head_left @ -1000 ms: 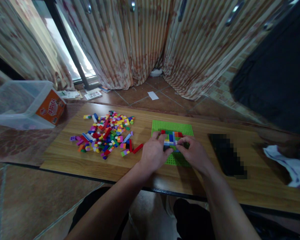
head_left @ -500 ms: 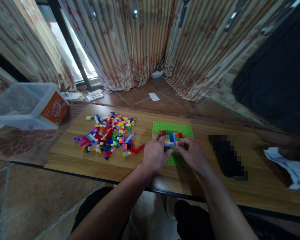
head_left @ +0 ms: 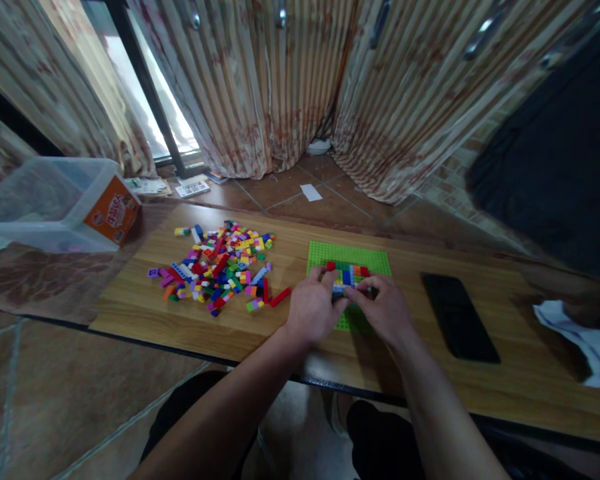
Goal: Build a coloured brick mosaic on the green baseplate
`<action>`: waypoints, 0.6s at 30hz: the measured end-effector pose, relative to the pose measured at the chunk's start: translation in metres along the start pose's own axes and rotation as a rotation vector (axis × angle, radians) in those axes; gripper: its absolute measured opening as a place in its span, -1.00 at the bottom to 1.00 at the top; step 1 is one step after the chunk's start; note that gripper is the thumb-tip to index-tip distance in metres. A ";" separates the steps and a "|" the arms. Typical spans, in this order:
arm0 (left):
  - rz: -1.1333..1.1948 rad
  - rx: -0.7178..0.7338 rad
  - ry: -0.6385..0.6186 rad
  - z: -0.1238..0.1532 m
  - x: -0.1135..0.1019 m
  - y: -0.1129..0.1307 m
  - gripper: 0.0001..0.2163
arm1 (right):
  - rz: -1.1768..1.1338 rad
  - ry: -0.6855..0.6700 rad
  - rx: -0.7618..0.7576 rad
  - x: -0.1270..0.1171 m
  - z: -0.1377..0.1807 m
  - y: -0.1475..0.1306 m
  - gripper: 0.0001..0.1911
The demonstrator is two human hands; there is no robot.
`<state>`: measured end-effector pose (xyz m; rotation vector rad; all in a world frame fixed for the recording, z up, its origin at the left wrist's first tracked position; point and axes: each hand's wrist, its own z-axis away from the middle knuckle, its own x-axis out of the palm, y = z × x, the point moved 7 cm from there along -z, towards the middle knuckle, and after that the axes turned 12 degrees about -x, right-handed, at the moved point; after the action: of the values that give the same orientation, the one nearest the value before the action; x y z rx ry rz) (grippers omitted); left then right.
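A green studded baseplate (head_left: pixel 350 251) lies on the wooden table, with a low build of coloured toy bricks (head_left: pixel 347 277) on it in red, blue, yellow, orange and light blue. My left hand (head_left: pixel 313 305) is closed around the build's left side, fingers on its far edge and thumb at the near edge. From the right, my right hand (head_left: pixel 386 307) reaches in with thumb and index finger pinched against the near edge of the same bricks. Both hands partly cover the build and plate, and any single small brick between the right fingertips is hidden.
Left of the plate spreads a loose pile of coloured bricks (head_left: pixel 225 267), with a long red brick (head_left: pixel 280 297) nearest my left hand. A black phone (head_left: pixel 460 317) lies to the right, past it a white cloth (head_left: pixel 575 340). A clear plastic bin (head_left: pixel 55 200) stands far left.
My right thumb and fingers have slid slightly left along the near edge of the bricks. My left hand keeps its place on the build. The whole view has shifted a little.
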<state>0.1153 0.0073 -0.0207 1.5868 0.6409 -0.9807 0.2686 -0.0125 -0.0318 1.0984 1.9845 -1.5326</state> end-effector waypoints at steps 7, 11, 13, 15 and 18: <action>-0.033 0.007 -0.012 0.000 0.003 0.001 -0.53 | -0.002 -0.001 0.033 0.003 0.001 0.002 -0.69; -0.042 0.009 -0.024 0.000 0.004 0.001 -0.53 | -0.009 -0.005 0.021 0.003 0.002 0.001 -0.68; -0.022 0.017 -0.029 0.000 0.003 0.000 -0.53 | -0.010 -0.011 0.013 0.002 0.002 0.001 -0.67; 0.015 0.026 -0.039 0.000 0.002 -0.001 -0.51 | -0.023 -0.019 -0.001 0.001 0.001 0.003 -0.66; 0.111 0.060 -0.066 -0.002 -0.002 -0.004 -0.52 | -0.108 -0.024 -0.009 -0.003 -0.001 0.010 -0.61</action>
<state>0.1112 0.0102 -0.0210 1.6184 0.4767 -0.9726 0.2780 -0.0113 -0.0352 0.9794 2.0629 -1.5812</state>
